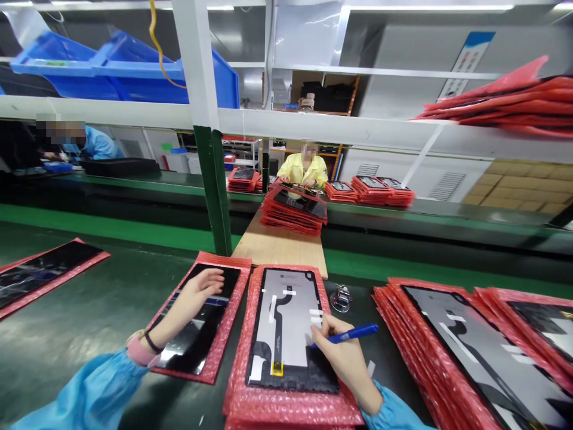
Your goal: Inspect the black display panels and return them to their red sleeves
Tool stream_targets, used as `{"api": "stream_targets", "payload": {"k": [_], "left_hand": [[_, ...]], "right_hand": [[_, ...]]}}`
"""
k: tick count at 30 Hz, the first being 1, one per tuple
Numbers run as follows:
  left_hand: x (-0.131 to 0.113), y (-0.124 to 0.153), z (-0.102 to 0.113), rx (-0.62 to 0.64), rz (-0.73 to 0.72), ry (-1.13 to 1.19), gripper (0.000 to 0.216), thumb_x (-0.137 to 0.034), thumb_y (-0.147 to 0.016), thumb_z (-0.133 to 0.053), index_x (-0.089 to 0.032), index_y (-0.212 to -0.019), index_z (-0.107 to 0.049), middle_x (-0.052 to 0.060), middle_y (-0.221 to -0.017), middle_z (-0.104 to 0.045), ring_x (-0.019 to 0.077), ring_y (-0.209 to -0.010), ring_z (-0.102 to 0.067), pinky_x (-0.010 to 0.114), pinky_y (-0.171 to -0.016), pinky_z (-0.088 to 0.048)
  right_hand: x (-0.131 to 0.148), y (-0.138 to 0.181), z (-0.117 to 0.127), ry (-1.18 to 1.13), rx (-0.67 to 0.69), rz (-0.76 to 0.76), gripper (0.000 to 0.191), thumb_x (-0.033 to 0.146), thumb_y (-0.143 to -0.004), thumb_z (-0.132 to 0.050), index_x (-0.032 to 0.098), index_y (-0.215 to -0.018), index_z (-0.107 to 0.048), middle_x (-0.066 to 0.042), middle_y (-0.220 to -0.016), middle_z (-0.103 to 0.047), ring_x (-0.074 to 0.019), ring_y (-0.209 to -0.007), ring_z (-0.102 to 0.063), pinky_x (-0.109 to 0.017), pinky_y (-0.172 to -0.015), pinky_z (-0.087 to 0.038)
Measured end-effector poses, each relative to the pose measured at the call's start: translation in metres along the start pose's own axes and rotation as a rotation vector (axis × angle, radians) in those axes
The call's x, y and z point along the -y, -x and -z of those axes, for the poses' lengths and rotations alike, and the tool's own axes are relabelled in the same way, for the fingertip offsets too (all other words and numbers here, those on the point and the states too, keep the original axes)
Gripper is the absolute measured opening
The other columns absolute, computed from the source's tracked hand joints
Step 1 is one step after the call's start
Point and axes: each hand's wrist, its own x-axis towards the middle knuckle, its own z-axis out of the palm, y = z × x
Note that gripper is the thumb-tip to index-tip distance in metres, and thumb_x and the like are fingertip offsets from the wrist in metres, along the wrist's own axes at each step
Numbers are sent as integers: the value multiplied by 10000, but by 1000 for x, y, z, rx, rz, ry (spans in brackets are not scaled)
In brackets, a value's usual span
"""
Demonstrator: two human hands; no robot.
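Observation:
A tablet screen panel with its silver-grey back up lies on a stack of red bubble-wrap sheets in front of me. White tabs, a dark flex cable and a yellow patch show on that back. My right hand grips a blue pen, its tip end low over the panel's right part; whether it touches I cannot tell. To the left, my left hand is open, fingers stretched, above a glossy black screen panel lying on red bubble wrap. Contact there is unclear.
Stacks of wrapped panels stand at right; another panel lies far left. A small tape dispenser sits behind my right hand. A green post and wooden board lie beyond. A person in yellow works opposite.

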Motion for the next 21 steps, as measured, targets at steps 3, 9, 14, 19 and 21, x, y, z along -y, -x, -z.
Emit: {"api": "stream_targets", "payload": {"k": [3,9,14,19,21], "left_hand": [[-10,23,-33,196,111,96,368,-206,-586,-746,-144,-936,-648,57,-873,-686,183,-776,-643,319,-773,-510],[-17,40,-61,342,327,238,318,-86,-553,-742,-135,-856,-657,53,-872,-685,155,-776,-646,329,-822,-512],[-21,34,-68,296,433,258,336,-66,-537,-723,-149,-847,-623,-5,-723,-659,107,-652,-609,268,-719,-504],[-27,21,-72,278,519,229,229,-188,-558,-741,-154,-728,-592,-9,-602,-638,125,-541,-596,245,-557,-460],[-29,19,-79,302,495,233,204,-208,-562,-751,-144,-683,-599,6,-604,-649,122,-542,-597,226,-536,-443]], "right_hand": [[0,0,-1,27,-2,-1,331,305,-662,-612,238,-476,-347,63,-456,-342,-108,-472,-318,-270,-502,-223],[-1,-1,0,-33,-44,-37,326,297,-627,-621,235,-460,-347,59,-462,-350,-107,-483,-327,-259,-500,-245],[0,-4,0,-203,-24,-124,404,443,-665,-672,242,-497,-364,75,-419,-361,-95,-425,-316,-259,-467,-362],[-4,-2,-1,-361,-24,-165,462,523,-709,-701,230,-560,-376,85,-462,-375,-87,-451,-332,-242,-490,-389],[-6,-3,0,-393,-26,-156,469,526,-717,-712,217,-559,-396,86,-450,-372,-76,-446,-312,-212,-469,-309]]}}
